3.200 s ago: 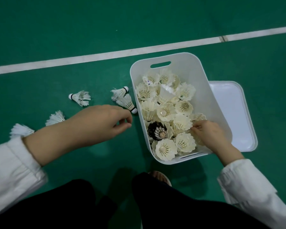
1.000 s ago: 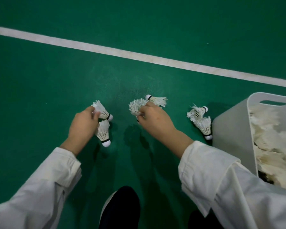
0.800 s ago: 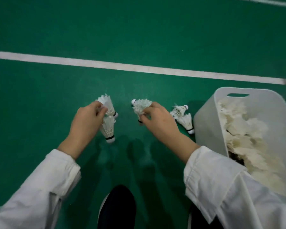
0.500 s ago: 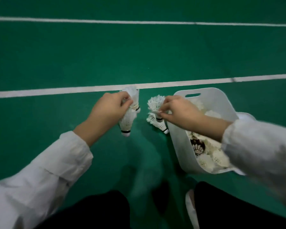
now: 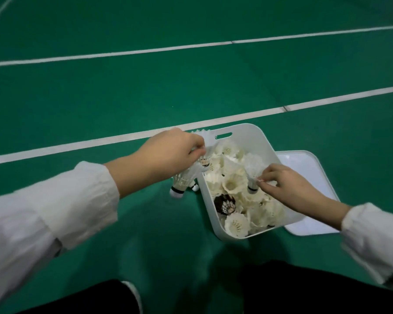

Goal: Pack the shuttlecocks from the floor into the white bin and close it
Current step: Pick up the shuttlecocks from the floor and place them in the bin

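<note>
Both white-sleeved arms reach from the lower corners toward the frame's centre, the left hand (image 5: 168,155) bent over the left rim of the white plastic bin (image 5: 268,146), the right hand (image 5: 288,186) low over its heaped white feather shuttlecocks (image 5: 233,184). Open green court floor (image 5: 100,105) lies left of the bin, and its flat white lid (image 5: 309,166) lies touching its right side. The left fingers are closed on two shuttlecocks (image 5: 184,180), one hanging outside the wall; the right fingers pinch another shuttlecock (image 5: 253,171) upright above the pile.

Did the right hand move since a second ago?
Yes. The right hand went from the floor left of the white bin to over its shuttlecocks, holding one.
</note>
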Motion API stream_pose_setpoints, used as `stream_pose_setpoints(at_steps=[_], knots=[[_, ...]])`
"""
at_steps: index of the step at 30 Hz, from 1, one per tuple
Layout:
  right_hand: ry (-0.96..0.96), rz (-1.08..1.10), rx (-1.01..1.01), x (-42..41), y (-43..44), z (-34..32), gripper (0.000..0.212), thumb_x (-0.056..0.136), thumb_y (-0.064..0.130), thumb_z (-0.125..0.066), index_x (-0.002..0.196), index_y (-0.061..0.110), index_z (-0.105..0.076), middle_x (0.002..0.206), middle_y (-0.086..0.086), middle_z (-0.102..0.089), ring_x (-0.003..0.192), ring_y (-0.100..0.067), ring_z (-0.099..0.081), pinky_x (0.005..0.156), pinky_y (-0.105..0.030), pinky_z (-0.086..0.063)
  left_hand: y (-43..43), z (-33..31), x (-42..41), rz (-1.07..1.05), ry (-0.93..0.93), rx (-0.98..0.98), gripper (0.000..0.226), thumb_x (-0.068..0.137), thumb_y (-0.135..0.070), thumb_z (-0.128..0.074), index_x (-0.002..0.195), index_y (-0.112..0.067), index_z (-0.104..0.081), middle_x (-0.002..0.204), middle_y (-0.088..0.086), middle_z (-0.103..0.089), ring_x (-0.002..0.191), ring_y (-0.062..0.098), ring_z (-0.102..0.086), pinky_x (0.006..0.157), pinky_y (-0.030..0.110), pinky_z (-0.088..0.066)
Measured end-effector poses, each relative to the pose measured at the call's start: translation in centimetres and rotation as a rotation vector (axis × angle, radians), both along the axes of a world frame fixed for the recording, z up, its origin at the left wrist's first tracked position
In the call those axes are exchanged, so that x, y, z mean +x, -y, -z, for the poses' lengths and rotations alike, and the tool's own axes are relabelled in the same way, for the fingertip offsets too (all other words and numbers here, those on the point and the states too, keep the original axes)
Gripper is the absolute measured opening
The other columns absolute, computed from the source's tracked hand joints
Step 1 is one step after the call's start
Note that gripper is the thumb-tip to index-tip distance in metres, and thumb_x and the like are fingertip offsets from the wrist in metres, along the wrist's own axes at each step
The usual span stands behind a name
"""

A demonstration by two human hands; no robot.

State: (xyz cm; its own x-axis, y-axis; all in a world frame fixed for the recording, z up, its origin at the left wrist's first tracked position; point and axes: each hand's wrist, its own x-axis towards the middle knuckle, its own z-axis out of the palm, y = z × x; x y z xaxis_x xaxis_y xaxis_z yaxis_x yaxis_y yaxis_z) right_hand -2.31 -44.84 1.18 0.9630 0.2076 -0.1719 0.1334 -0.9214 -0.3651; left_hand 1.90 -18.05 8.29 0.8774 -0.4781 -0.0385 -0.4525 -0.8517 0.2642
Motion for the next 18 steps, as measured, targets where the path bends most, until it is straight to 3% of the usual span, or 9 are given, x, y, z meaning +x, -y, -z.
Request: stream_pose_setpoints(at_steps=[3,8,13,18], knots=[[0.021,0.132,0.163,-0.1,1.5,1.6,0.020,0.090,0.029,-0.055,0.092,0.018,-0.072,0.096,0.004,-0.058,0.089,-0.012,-0.054,0.080,-0.027,-0.042,2.7,1.4,0.4,-0.097,-0.006,-0.074,0.026,0.095,-0.036,-0.041,0.099,-0.021,-0.061,0.060,-0.004,-0.051,0.056,0.018,-0.048,0.049,0.029,-0.032],[0.003,0.227,0.326,-0.4,2.5,4.2,0.015,0.090,0.026,-0.057,0.088,0.019,-0.071,0.093,0.005,-0.060,0.085,-0.009,-0.056,0.079,-0.026,-0.043,6.0,6.6,-2.2,-0.274,-0.035,-0.294,0.021,0.093,-0.036,-0.047,0.097,-0.021,-0.062,0.061,-0.005,-0.057,0.053,0.016,-0.052,0.050,0.026,-0.039],[0.029,0.146,0.241,-0.2,2.2,6.5,0.017,0.090,0.025,-0.057,0.096,0.018,-0.071,0.095,0.004,-0.061,0.092,-0.010,-0.053,0.079,-0.020,-0.037,8.2,10.1,-5.9,-0.356,-0.159,-0.417,0.018,0.091,-0.037,-0.051,0.097,-0.025,-0.062,0.057,-0.011,-0.053,0.048,0.008,-0.048,0.046,0.023,-0.031],[0.154,0.157,0.223,1.8,2.5,6.3,0.020,0.091,0.024,-0.055,0.099,0.013,-0.070,0.098,-0.002,-0.063,0.098,-0.019,-0.053,0.085,-0.030,-0.041,8.7,11.5,-8.5,-0.393,-0.186,-0.458,0.017,0.090,-0.038,-0.052,0.096,-0.027,-0.064,0.058,-0.012,-0.055,0.048,0.008,-0.046,0.047,0.022,-0.031]])
